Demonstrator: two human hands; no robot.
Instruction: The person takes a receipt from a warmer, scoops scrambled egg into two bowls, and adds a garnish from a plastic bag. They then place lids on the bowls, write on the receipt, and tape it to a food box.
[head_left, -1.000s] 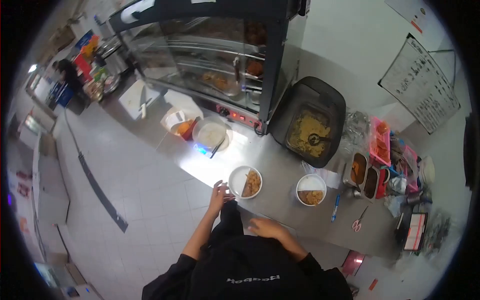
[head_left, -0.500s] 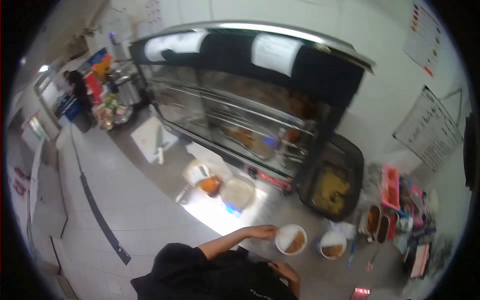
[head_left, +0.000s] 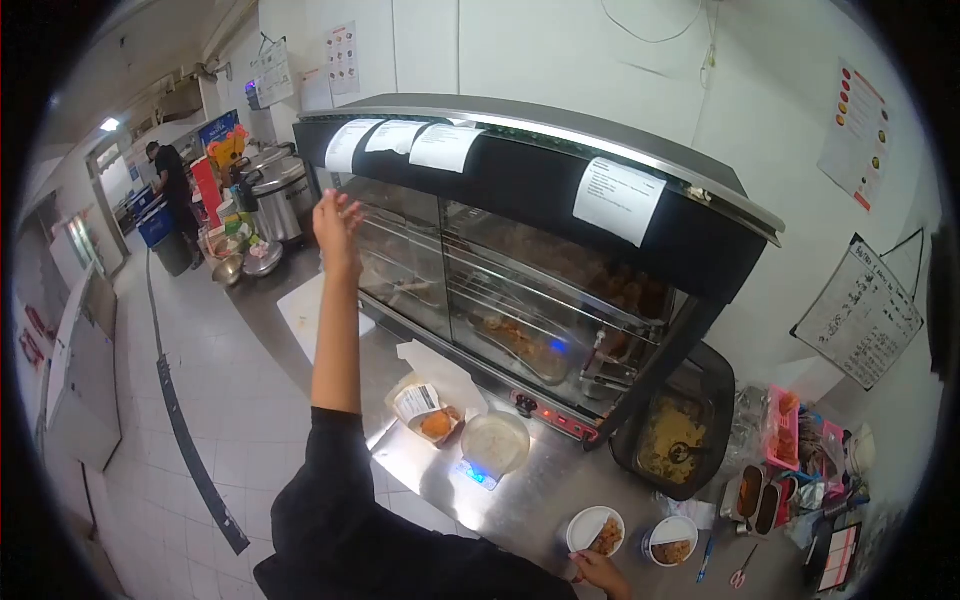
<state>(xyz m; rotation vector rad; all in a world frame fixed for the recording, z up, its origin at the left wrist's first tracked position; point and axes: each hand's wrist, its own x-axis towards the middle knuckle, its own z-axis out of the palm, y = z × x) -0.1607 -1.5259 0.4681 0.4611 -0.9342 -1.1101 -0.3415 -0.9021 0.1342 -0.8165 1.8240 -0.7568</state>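
My left hand is raised in front of the left part of the glass display warmer, near the paper slips on its top edge. Its fingers are apart and nothing shows in them. Low in the view, my right hand is at the lower rim of a round white bowl of rice and brown food; its fingers are bent and partly hidden. A second such bowl stands to the right. An open paper box with a fried piece sits beside a scale on the counter.
A black tray of yellow food stands right of the warmer, with sauce containers, a pen and scissors beyond. A white board lies at left. Another person stands far back.
My left hand has left the bowl's side and risen to the warmer's upper left. My right hand has come to the bowl's lower edge. The view has shifted.
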